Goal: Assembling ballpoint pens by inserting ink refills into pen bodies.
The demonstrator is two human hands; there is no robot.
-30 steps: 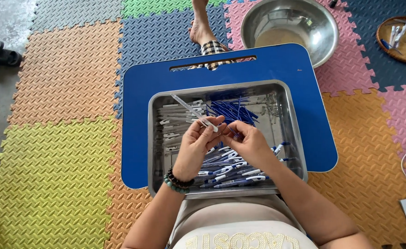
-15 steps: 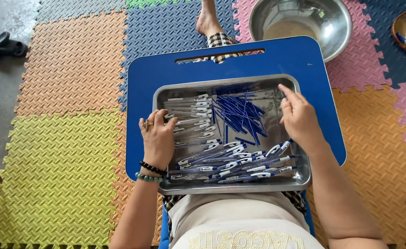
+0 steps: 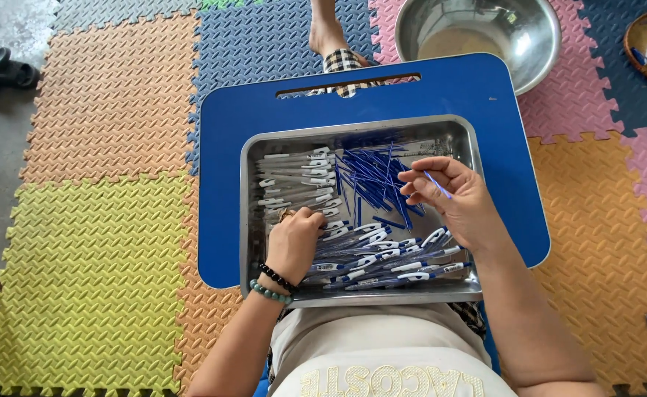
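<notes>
A: What was seen in the steel tray [image 3: 248,220]?

B: Three sorts of pen parts were laid out. White barrels [image 3: 294,180] were heaped at the left, thin blue refills [image 3: 371,180] were scattered in the middle, and finished pens [image 3: 382,261] with white clips were stacked along the near edge. The tray was rested on a blue lap board [image 3: 500,125].

A: And the hands?

B: The right hand [image 3: 459,202] was held palm-down over the tray's right side, fingers curled, and one blue refill [image 3: 437,184] was pinched at the fingertips. The left hand [image 3: 294,246] was lowered knuckles-up at the barrels, fingers closed over something small; what exactly was gripped could not be made out. Bead bracelets [image 3: 270,284] were worn on that wrist.
</notes>
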